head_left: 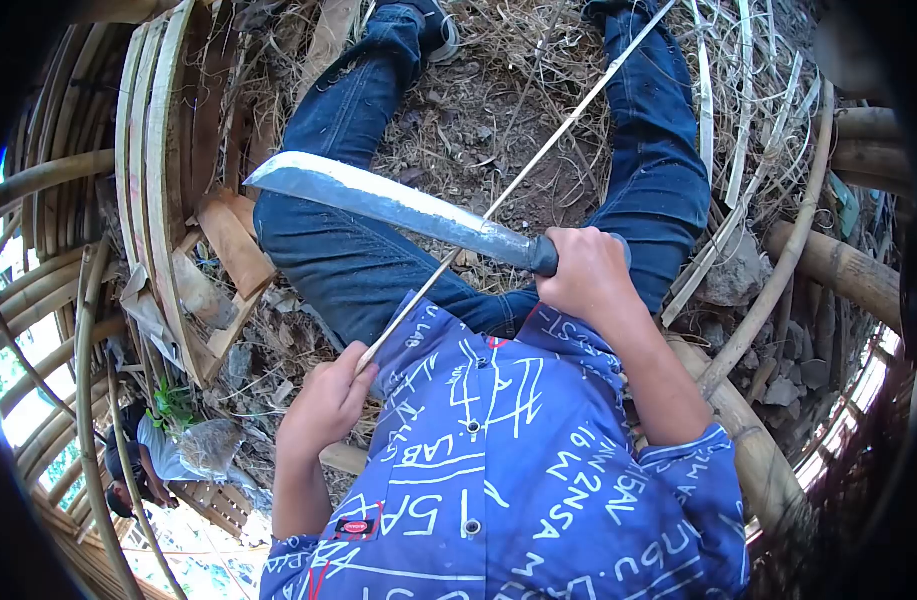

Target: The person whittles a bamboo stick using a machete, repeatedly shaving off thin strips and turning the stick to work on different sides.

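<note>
My right hand [587, 268] is wrapped round the dark handle of a machete [384, 205]. Its broad blade points left across my lap, the tip over my knee on the left side of the view. In my left hand [324, 400] I grip the near end of a thin bamboo strip [549, 145]. The strip slants up and away to the right, between my legs and over the far shin. Blade and strip cross near the handle end of the blade, where they overlap in this view.
Wooden slats [159, 190] stand at the left beside wood offcuts [237, 245]. Bamboo poles [844, 270] lie at the right, near a rock [736, 270]. Shavings [769, 120] litter the ground. Another person [139, 460] is at the lower left, beyond the bamboo.
</note>
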`<state>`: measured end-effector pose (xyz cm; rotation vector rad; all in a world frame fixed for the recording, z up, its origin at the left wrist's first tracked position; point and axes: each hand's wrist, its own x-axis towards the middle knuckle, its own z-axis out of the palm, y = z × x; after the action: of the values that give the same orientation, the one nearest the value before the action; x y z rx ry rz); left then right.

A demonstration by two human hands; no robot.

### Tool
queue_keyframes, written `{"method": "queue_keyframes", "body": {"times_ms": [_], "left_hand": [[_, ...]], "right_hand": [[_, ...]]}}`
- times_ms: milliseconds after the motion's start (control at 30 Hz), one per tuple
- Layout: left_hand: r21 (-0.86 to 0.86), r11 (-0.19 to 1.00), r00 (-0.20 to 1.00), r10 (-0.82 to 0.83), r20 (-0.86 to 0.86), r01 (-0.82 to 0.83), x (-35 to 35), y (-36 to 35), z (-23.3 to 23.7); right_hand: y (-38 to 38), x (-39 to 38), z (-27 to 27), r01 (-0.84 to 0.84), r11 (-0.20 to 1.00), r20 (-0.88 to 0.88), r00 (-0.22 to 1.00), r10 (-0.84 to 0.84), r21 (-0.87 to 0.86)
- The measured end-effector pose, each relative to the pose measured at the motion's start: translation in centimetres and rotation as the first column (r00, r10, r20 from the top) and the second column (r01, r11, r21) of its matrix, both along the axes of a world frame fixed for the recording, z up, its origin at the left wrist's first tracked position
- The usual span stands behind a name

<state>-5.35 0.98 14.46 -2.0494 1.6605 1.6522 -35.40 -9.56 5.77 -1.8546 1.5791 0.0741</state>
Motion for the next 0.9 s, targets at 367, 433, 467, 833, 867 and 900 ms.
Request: {"method": "queue_keyframes", "body": {"times_ms": [367, 433, 467, 833, 867, 900], "left_hand": [[0.048, 0.999, 0.998, -0.022, -0.058, 0.024, 2.8, 1.2, 1.1], [0.081, 0.997, 0.998, 0.001, -0.063, 0.004, 2.7, 0.6, 1.0], [0.058, 0.998, 0.998, 0.01, -0.055, -0.006, 2.7, 0.3, 0.9], [0.045, 0.999, 0.999, -0.003, -0.042, 0.005, -0.6, 0.1, -1.6], [-0.053, 0.998, 0.995, 0.022, -0.101, -0.027, -0.7, 0.8, -2.6], [-0.15, 0.987, 0.986, 0.042, -0.16, -0.066, -0.8, 1.1, -3.1]], "right_hand": [[-5.6, -10.4, -2.7, 0.351, 0.934, -0.256, 0.898, -0.357, -0.072], [-5.8, -10.0, -2.8, 0.333, 0.94, -0.243, 0.908, -0.341, -0.073], [-5.8, -9.8, -2.8, 0.322, 0.944, -0.236, 0.914, -0.331, -0.076], [3.4, 5.7, 1.9, -0.174, 0.967, 0.301, 0.947, 0.112, 0.188], [3.4, 6.0, 2.0, -0.17, 0.967, 0.297, 0.949, 0.108, 0.19], [3.4, 6.3, 2.0, -0.24, 0.949, 0.302, 0.938, 0.172, 0.203]]}}
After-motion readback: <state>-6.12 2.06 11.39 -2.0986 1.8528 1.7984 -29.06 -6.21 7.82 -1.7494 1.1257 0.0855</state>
